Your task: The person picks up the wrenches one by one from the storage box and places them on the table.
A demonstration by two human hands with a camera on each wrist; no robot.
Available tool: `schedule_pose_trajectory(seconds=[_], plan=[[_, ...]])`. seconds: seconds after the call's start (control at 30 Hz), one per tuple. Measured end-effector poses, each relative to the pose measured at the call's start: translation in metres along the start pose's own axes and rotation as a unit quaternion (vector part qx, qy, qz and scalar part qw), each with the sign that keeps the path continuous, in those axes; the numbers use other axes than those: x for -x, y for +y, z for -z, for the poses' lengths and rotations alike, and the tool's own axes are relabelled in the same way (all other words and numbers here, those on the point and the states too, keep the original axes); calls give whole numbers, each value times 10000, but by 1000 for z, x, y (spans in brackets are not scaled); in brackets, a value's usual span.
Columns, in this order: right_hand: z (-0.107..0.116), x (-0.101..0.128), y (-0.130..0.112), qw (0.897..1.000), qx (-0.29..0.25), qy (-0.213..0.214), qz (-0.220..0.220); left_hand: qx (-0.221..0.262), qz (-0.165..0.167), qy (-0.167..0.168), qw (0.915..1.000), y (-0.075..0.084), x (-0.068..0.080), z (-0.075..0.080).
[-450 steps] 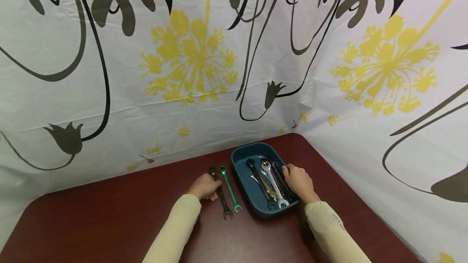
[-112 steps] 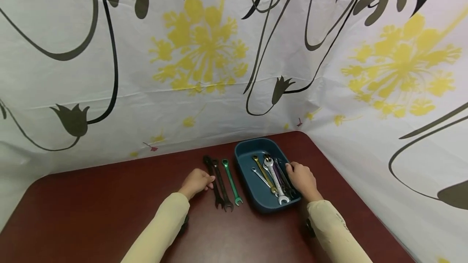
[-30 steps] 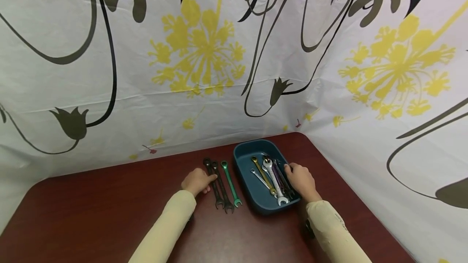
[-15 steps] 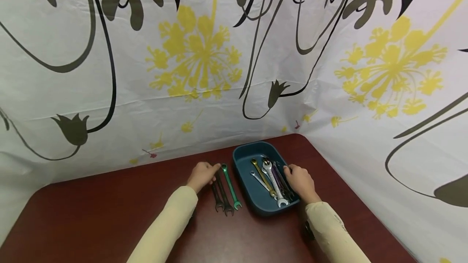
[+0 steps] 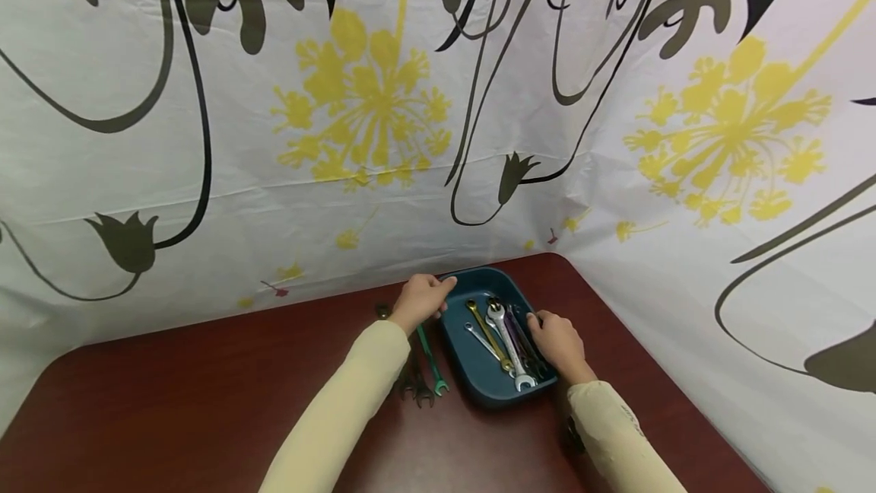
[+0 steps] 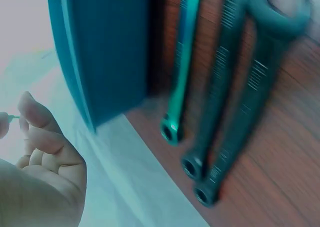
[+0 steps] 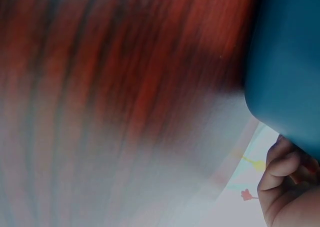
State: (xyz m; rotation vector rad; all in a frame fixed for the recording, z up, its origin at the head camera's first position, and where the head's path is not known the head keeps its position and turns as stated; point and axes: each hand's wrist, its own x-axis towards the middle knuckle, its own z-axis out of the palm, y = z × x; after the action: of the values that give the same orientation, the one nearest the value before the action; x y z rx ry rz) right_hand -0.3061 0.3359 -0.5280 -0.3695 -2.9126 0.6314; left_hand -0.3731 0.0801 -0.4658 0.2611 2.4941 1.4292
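A blue tray (image 5: 472,379) sits near the table's far right corner and holds several wrenches, among them a gold one (image 5: 484,330) and a silver one (image 5: 508,344). My right hand (image 5: 542,326) curls its fingers over the tray's right rim. My left hand (image 5: 438,292) hovers at the tray's far left corner, fingers loosely curled, holding nothing. A green wrench (image 5: 430,362) and two black wrenches (image 5: 411,385) lie on the table left of the tray, partly hidden by my left forearm. The left wrist view shows the tray wall (image 6: 105,52), the green wrench (image 6: 180,77) and the black wrenches (image 6: 220,112) side by side.
The dark red table (image 5: 171,402) is backed by a flower-printed white sheet (image 5: 342,135) on the far and right sides. The right wrist view is blurred, showing only the tray (image 7: 285,67), the table (image 7: 100,62) and curled fingers (image 7: 280,172).
My left hand has left the black wrenches and moved up and right to the tray's far left corner. My right hand stays on the tray's right rim.
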Motion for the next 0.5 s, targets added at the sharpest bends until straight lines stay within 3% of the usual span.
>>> schedule_pose_trajectory(seconds=[0.13,0.27,0.5], plan=[[1,0,-1,10000,-32,-7,30,-9,-144,-62,9999,13,-3,-14],[1,-1,-2,10000,-56,58,21,272,-350,-315,9985,21,-5,-29],[0,-1,-1,9999,88,70,-39,702,-477,-569,9948,25,-6,-57]])
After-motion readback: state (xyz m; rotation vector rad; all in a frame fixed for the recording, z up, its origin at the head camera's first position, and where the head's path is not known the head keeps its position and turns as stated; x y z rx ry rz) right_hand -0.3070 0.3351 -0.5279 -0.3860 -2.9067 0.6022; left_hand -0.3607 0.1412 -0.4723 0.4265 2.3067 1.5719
